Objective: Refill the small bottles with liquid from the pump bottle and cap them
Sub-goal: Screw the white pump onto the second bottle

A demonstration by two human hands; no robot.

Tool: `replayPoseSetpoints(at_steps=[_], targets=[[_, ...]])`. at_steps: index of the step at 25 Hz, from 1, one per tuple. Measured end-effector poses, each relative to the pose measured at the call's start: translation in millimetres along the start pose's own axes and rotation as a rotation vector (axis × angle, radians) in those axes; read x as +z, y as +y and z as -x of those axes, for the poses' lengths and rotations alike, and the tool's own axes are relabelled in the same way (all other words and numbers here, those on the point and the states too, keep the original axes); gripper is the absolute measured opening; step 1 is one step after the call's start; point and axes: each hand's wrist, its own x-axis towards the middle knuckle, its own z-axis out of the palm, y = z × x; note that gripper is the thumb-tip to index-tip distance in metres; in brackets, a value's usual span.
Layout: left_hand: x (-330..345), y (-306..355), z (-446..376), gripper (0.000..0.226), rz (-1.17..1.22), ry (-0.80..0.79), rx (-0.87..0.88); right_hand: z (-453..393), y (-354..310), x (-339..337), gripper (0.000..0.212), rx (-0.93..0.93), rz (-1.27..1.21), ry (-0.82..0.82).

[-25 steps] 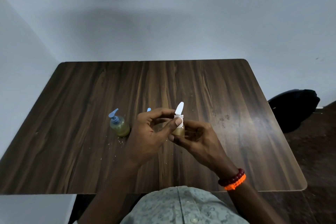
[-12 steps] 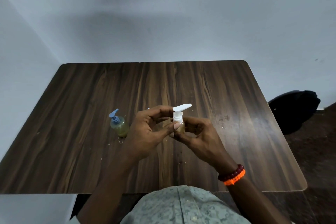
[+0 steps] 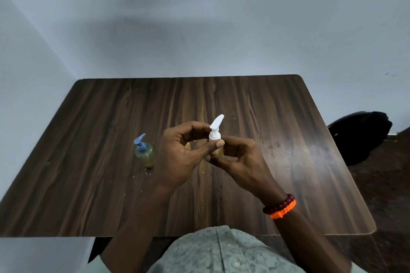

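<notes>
Above the middle of the dark wooden table (image 3: pixel 288 139) I hold a small bottle of amber liquid (image 3: pixel 217 151) with a white pump cap (image 3: pixel 215 129). My right hand (image 3: pixel 240 162) grips the bottle's body from below. My left hand (image 3: pixel 179 155) pinches the white cap's collar with thumb and forefinger. The pump's nozzle points up and away from me. A second small bottle with a blue pump cap (image 3: pixel 145 150) stands on the table left of my left hand, holding yellowish liquid. Another bottle is mostly hidden behind my left hand.
A black bag (image 3: pixel 359 135) lies on the floor beyond the table's right edge. Small crumbs or drops dot the table near the blue-capped bottle. Grey walls close in the table's far and left sides.
The white pump nozzle has turned: it pointed up, then swung to the right, and now points up and away again. Both hands stay in place on the bottle.
</notes>
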Motion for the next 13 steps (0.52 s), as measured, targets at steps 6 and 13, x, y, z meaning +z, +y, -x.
replayPoseSetpoints(at_steps=[6, 13], targets=[[4, -1, 3, 0.031, -0.039, 0.048, 0.014, -1, 2, 1, 0.038, 0.027, 0.002, 0.017], [-7, 4, -2, 0.034, -0.123, -0.030, 0.024, -3, 4, 2, 0.034, 0.019, 0.007, -0.007]])
